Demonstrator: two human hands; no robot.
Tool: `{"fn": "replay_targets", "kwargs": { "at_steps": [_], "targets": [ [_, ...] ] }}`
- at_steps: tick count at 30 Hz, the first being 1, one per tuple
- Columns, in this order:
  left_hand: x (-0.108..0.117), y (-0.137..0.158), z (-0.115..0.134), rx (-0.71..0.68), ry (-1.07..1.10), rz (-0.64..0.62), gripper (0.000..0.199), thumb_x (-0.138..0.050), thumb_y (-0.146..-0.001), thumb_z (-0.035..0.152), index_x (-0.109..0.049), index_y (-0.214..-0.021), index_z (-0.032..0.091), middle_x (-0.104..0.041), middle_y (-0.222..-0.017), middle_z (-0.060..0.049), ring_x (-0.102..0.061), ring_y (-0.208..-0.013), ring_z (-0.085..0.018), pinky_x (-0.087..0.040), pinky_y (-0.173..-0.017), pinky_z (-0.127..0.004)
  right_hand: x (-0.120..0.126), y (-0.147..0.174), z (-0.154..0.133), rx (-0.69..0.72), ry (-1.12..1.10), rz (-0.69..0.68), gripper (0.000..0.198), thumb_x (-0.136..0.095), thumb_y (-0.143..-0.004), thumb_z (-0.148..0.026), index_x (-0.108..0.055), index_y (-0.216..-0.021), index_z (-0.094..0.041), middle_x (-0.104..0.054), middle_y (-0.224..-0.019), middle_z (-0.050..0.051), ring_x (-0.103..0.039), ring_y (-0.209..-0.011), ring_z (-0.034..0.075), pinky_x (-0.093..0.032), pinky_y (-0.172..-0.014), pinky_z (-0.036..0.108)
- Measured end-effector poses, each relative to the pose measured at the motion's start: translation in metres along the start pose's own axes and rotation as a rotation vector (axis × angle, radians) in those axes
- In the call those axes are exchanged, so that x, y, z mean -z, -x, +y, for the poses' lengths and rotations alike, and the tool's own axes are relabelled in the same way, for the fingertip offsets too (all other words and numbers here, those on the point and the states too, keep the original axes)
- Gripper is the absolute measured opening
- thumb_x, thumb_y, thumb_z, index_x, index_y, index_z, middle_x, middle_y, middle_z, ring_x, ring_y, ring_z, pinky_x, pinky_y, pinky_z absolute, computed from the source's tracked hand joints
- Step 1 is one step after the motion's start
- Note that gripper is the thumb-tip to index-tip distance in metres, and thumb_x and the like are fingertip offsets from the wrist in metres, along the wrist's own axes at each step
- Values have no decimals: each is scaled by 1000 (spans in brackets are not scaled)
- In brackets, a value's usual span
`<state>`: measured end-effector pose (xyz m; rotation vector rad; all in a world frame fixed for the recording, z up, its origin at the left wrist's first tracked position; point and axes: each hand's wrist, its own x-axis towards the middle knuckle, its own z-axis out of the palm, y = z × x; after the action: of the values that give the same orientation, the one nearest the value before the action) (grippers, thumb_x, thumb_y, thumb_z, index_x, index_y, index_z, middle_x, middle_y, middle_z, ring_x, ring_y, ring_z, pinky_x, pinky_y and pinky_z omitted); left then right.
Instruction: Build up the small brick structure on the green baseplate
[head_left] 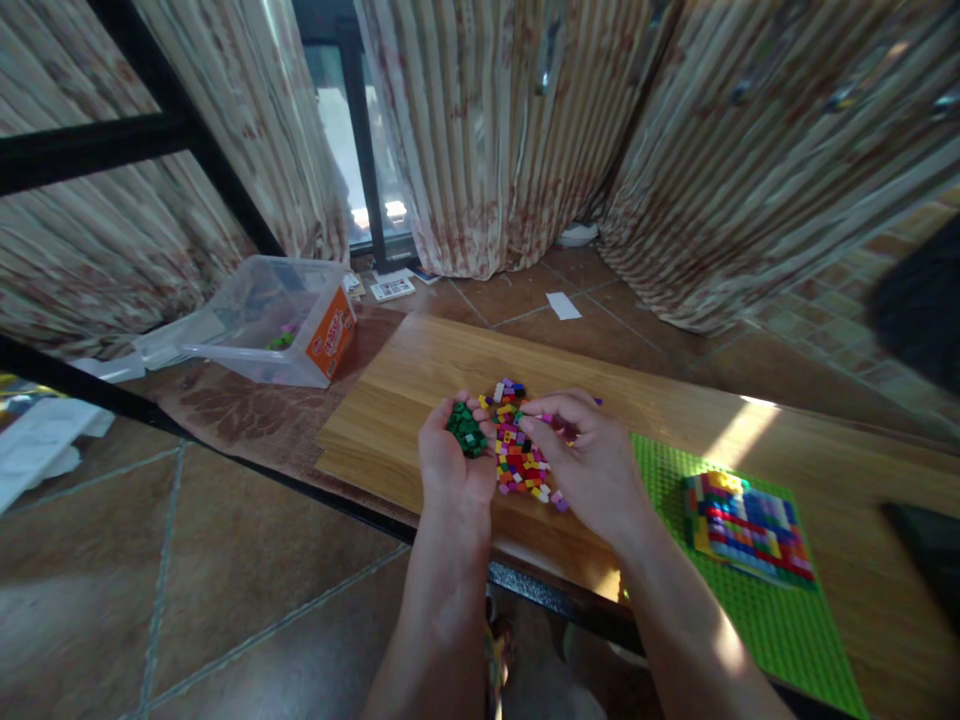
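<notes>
My left hand [457, 465] is cupped palm up around a heap of dark green toy bricks [466, 432]. Beside it, my right hand [589, 455] reaches over a pile of mixed small bricks [517, 462], thumb and forefinger pinched together. A small green brick [519, 415] shows at those fingertips. Red, yellow, orange, pink, purple and white pieces make up the pile, partly covered by the right hand. To the right, a multicoloured block of joined bricks [750, 525] sits on a green studded baseplate [806, 640].
A wooden tabletop [420, 360] carries the bricks and baseplate. On its left stands a clear plastic box [262, 360] with an orange label and some bricks inside. A dark flat object [930, 550] lies at the right edge. Striped curtains [480, 130] hang behind; papers [562, 306] lie on the tiled floor.
</notes>
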<state>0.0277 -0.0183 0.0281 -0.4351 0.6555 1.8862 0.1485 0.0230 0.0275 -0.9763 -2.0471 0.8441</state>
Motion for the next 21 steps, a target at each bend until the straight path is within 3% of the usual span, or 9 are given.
{"fn": "replay_targets", "kwargs": {
  "at_steps": [3, 6, 10, 16, 21],
  "targets": [
    [-2, 2, -6, 48, 7, 19, 24, -41, -87, 17, -56, -69, 12, -53, -57, -1, -51, -49, -8, -43, -47, -17, -1, 3, -22, 71, -151, -32, 17, -55, -84, -24, -70, -93, -23, -66, -96, 4, -61, -89, 16, -48, -79, 31],
    [-4, 4, -6, 104, 58, -1, 25, -39, -87, 15, -57, -69, 11, -54, -59, -2, -51, -50, -7, -44, -48, -16, -5, 3, -22, 64, -173, 17, 18, -53, -86, -24, -70, -93, -24, -67, -95, 4, -61, -89, 17, -48, -80, 32],
    [-2, 5, 2, 94, 161, -88, 25, -36, -88, 14, -55, -72, 11, -50, -59, 0, -46, -47, -5, -40, -44, -13, -10, 1, 5, 26, 9, 73, 18, -53, -85, -23, -71, -90, -22, -67, -89, 4, -61, -85, 17, -46, -80, 32],
    [1, 3, 14, -13, 166, -93, 25, -34, -89, 15, -53, -73, 12, -47, -58, 1, -44, -46, -4, -35, -42, -13, -26, 2, 41, -41, 295, -91, 18, -55, -83, -21, -73, -88, -22, -67, -91, 6, -60, -88, 19, -45, -80, 30],
    [1, 3, 16, 1, 158, -98, 24, -35, -88, 15, -53, -73, 12, -47, -59, 1, -44, -46, -4, -34, -42, -13, -21, 2, 52, -73, 398, -91, 17, -56, -82, -20, -73, -84, -22, -67, -88, 5, -60, -84, 18, -44, -79, 30]
  ]
}}
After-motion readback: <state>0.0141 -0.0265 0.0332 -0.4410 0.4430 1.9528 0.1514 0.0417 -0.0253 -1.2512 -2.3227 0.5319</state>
